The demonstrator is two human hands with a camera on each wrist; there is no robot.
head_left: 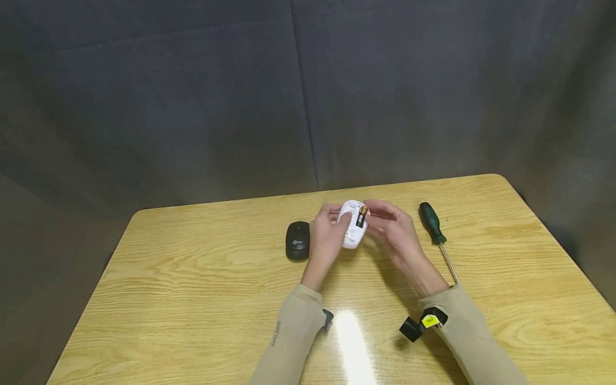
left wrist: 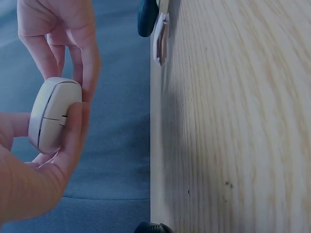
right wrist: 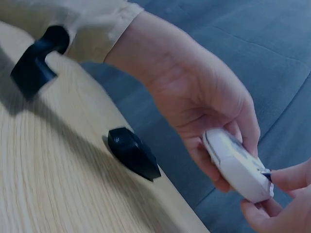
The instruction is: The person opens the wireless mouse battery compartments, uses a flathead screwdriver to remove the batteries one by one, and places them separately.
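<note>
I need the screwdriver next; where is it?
In the head view the screwdriver lies on the table, just right of the right hand.

Both forearms, in beige sleeves, are reaching away from the person and converging toward the middle of the scene. The left hand [head_left: 326, 239] is curling its fingers and thumb round a mouse [head_left: 354, 230], holding it raised. The right hand [head_left: 397, 235] is meeting it from the right, its fingertips [right wrist: 286, 177] pinching at the far end. A black camera mount is sitting on each wrist.
</note>
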